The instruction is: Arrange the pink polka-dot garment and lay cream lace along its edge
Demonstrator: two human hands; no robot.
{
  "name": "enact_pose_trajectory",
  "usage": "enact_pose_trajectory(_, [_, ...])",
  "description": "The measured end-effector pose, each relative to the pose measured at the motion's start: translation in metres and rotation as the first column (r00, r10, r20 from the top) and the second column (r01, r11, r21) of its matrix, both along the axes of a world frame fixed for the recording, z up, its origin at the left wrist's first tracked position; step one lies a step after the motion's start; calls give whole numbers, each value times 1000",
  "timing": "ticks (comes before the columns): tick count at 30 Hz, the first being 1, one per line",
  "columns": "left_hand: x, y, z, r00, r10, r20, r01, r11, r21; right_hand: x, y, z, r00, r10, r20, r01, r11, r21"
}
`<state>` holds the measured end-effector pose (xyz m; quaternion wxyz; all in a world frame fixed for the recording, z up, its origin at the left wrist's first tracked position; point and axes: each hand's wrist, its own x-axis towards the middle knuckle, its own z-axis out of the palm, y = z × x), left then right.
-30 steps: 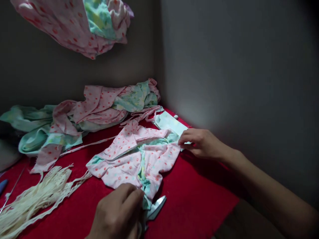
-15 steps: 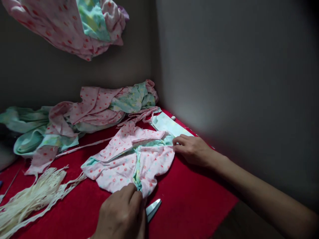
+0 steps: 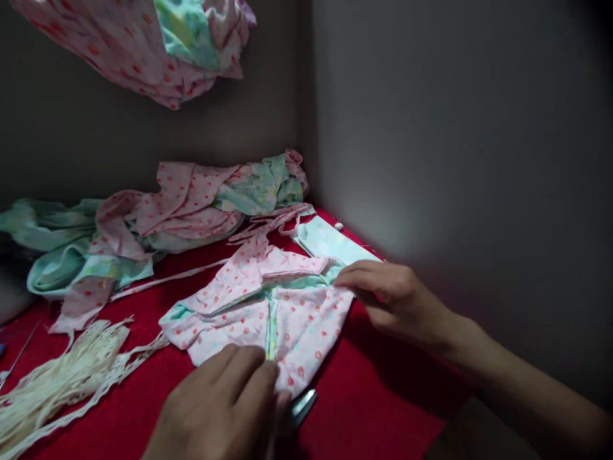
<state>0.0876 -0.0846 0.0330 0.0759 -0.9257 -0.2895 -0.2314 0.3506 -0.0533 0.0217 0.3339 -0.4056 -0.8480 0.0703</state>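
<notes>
A small pink garment (image 3: 306,319) with red dots and a mint green lining lies on the red cloth (image 3: 383,390). My left hand (image 3: 225,396) pinches its near edge, by the green-edged opening. My right hand (image 3: 387,291) grips the garment's right corner between thumb and fingers. Metal scissors (image 3: 302,407) stick out beside my left hand, their handles hidden beneath it. Just beyond my right hand is a folded pale mint cloth strip (image 3: 330,241).
Pink and green fabric pieces (image 3: 191,198) are heaped along the back wall. Cream lace (image 3: 71,370) lies at the left. More dotted fabric (image 3: 129,45) hangs above. A small white object (image 3: 339,227) sits near the right wall (image 3: 454,140).
The garment's front right part is pulled flatter and wider. My right hand has shifted slightly right, and my left hand now covers more of the scissors.
</notes>
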Motion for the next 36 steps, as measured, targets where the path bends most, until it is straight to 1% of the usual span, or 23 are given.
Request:
enact_pose_trajectory(1, [6,3,-4,1000,-25,9,25,1000,11,-10,-2,-4,997,69,-29,-70,997,-25])
enact_pose_trajectory(2, [11,5,-11,998,-57,-2,57,998,7,-19,-3,-10,992,128,-14,-129,990,-61])
enact_pose_trajectory(3, [14,7,-19,995,-79,-58,78,997,-24,-27,-5,-18,984,174,37,-169,979,-115])
enact_pose_trajectory(5, [16,10,-35,970,-121,-213,97,988,-118,-36,-8,-34,961,203,186,-158,960,-231])
enact_pose_trajectory(7, [13,10,-44,926,-160,-342,78,967,-241,-38,-11,-46,927,209,311,-112,947,-301])
enact_pose_trajectory(9, [10,8,-44,905,-179,-386,27,929,-368,-36,-13,-52,900,219,377,-94,942,-322])
enact_pose_trajectory(11, [6,5,-40,927,-166,-336,-4,892,-452,-33,-13,-54,887,208,413,-81,949,-305])
enact_pose_trajectory(12, [5,4,-37,945,-146,-293,-7,886,-463,-33,-13,-54,885,189,426,-66,956,-287])
enact_pose_trajectory(14, [0,2,-36,971,-82,-226,-28,895,-445,-33,-12,-55,887,122,446,-12,970,-242])
enact_pose_trajectory(15, [-2,1,-37,975,-51,-218,-51,899,-436,-34,-11,-56,886,89,455,18,974,-226])
enact_pose_trajectory(17, [-6,-1,-42,970,-7,-244,-106,889,-445,-36,-11,-59,879,44,474,67,974,-215])
enact_pose_trajectory(19, [-12,-4,-48,966,6,-257,-125,885,-448,-35,-11,-63,873,30,487,87,972,-217])
enact_pose_trajectory(20, [-15,-5,-50,971,9,-239,-112,899,-424,-34,-12,-63,875,29,483,87,973,-215])
enact_pose_trajectory(22, [-26,-9,-50,986,14,-166,-67,946,-319,-33,-14,-62,899,13,437,73,981,-180])
enact_pose_trajectory(24, [-41,-10,-45,997,35,-71,-48,980,-195,-38,-17,-53,947,-18,322,56,993,-107])
enact_pose_trajectory(26, [-61,-6,-36,997,81,-5,-81,987,-141,-52,-21,-38,988,-19,153,25,999,-34])
enact_pose_trajectory(28, [-82,5,-27,988,155,3,-152,974,-167,-78,-22,-20,999,48,7,-48,999,-3])
enact_pose_trajectory(30, [-98,20,-24,982,189,-24,-190,960,-205,-110,-18,-8,988,148,-41,-149,989,-20])
enact_pose_trajectory(31, [-103,28,-25,982,188,-36,-191,958,-214,-125,-14,-7,983,183,-29,-184,982,-46])
enact_pose_trajectory(33, [-108,40,-32,985,159,-59,-168,960,-223,-150,-5,-14,978,198,58,-189,972,-136])
enact_pose_trajectory(34, [-108,42,-36,985,153,-82,-168,959,-227,-158,-1,-21,976,181,118,-159,972,-175])
enact_pose_trajectory(36, [-106,42,-43,970,186,-156,-221,942,-252,-165,4,-38,963,131,237,-79,973,-217])
